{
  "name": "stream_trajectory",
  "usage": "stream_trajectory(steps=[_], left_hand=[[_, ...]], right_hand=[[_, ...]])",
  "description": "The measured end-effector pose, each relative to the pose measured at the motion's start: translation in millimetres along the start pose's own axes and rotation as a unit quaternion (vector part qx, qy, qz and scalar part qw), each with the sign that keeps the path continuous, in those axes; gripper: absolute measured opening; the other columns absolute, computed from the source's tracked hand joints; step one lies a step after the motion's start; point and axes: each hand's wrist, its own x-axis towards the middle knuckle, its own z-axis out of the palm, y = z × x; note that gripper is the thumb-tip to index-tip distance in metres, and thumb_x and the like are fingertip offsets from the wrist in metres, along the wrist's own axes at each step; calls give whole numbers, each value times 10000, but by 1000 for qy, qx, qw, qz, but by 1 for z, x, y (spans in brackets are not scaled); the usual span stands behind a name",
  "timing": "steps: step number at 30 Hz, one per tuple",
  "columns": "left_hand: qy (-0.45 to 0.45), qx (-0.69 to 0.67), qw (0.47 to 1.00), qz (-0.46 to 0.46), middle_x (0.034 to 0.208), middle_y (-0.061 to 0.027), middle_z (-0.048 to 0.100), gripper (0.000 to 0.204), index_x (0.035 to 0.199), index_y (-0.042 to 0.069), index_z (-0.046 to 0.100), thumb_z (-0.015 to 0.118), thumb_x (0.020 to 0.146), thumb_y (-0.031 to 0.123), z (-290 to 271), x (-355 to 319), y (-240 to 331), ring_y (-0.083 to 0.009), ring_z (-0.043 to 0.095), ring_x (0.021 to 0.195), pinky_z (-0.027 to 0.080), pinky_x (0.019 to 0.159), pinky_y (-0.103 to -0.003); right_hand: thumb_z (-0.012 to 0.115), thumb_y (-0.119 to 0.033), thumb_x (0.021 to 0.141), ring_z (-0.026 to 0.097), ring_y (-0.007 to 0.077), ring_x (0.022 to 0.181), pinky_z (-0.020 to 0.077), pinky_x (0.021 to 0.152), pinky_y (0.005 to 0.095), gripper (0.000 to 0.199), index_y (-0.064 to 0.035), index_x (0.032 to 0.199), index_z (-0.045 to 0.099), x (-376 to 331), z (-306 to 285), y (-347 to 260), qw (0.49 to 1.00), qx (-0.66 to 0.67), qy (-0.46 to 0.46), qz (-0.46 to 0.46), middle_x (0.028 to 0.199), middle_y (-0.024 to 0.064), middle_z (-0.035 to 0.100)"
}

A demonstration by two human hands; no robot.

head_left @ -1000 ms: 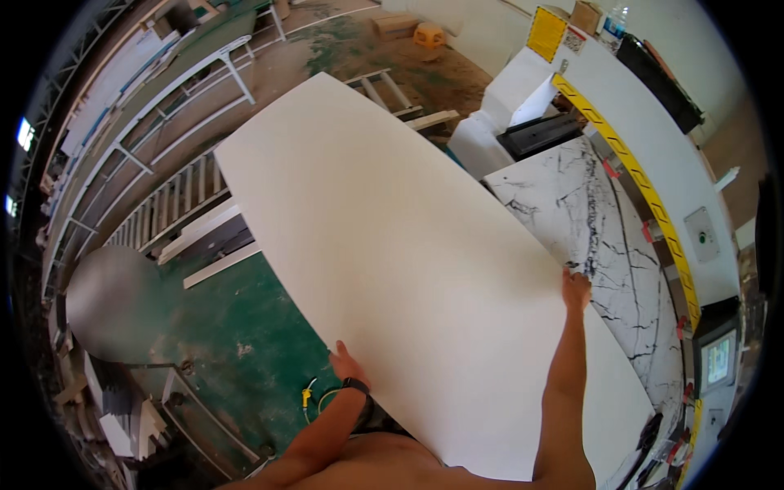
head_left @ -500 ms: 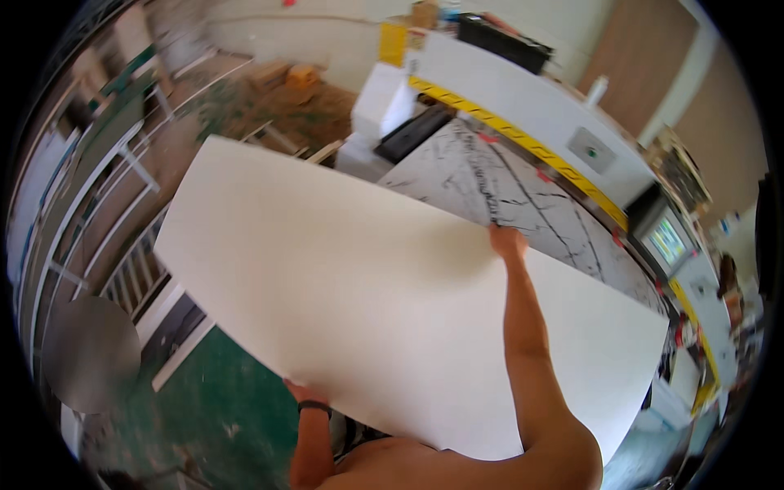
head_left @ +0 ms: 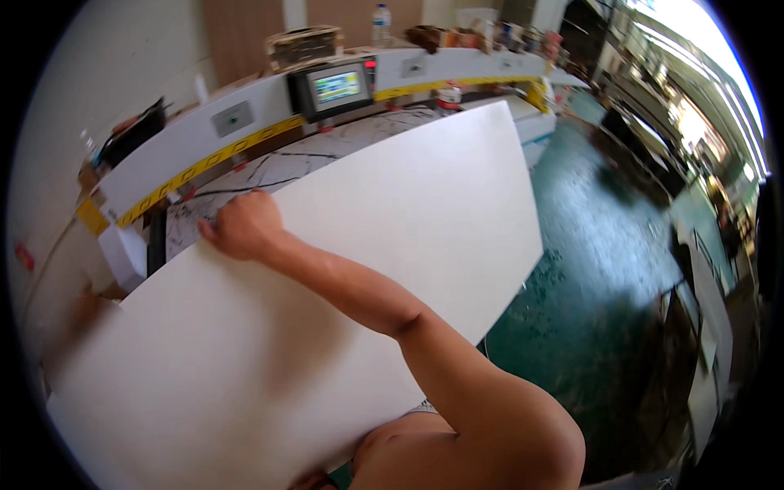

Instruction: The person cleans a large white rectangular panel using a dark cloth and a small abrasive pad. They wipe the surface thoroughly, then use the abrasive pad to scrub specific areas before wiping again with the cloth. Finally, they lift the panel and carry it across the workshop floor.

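A large white board (head_left: 425, 220) stretches across the view, its far edge lying over a marble-patterned worktop (head_left: 306, 155). My right hand (head_left: 245, 224) is closed round that far edge, the arm reaching across the board's face. Only a sliver of my left hand (head_left: 310, 478) shows at the lower edge of the view, beside the board's near edge. Its fingers are hidden.
Behind the worktop runs a white machine beam (head_left: 184, 122) with a yellow strip (head_left: 269, 133) and a control screen (head_left: 336, 86). A water bottle (head_left: 381, 24) stands above it. Green floor (head_left: 572, 302) lies to the right, with stacked sheets (head_left: 704, 343) at its far side.
The view has swung to the right, so more of the machine and floor shows. My right hand still grips the board's far edge. My left hand has nearly left the view.
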Motion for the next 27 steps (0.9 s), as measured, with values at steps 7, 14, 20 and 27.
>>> stream_trajectory(steps=[7, 14, 20, 27], left_hand=[[-191, 149, 969, 44, 1445, -99, 499, 649, 1384, 106, 512, 391, 935, 558, 73, -51, -5, -332, 472, 1265, 398, 1034, -548], [-316, 243, 914, 79, 1429, -101, 510, 632, 1371, 99, 520, 399, 936, 542, 109, -126, -61, -329, 483, 1252, 406, 1030, -542], [-359, 277, 882, 128, 1415, -103, 519, 617, 1359, 94, 527, 406, 937, 528, 115, -193, -118, -326, 493, 1240, 412, 1026, -538], [-368, 291, 869, 158, 1398, -105, 530, 601, 1346, 87, 536, 415, 938, 511, 121, -264, -187, -323, 504, 1226, 419, 1022, -532]], right_hand=[[525, -448, 929, 566, 405, 554, 478, 707, 450, 595, -18, 535, 644, -115, -116, 8, 949, 103, 297, -36, 553, 186, 592], [471, -429, 967, 485, 384, 504, 439, 697, 424, 648, -24, 477, 599, -235, -155, 80, 910, 101, 403, 17, 512, 161, 552], [563, -335, 927, 511, 307, 508, 396, 620, 413, 518, -94, 471, 603, -310, -173, 166, 840, 123, 524, 67, 505, 79, 562], [566, -297, 913, 525, 298, 492, 397, 607, 412, 479, -94, 482, 616, -381, -196, 282, 806, 156, 553, 141, 513, 80, 586]])
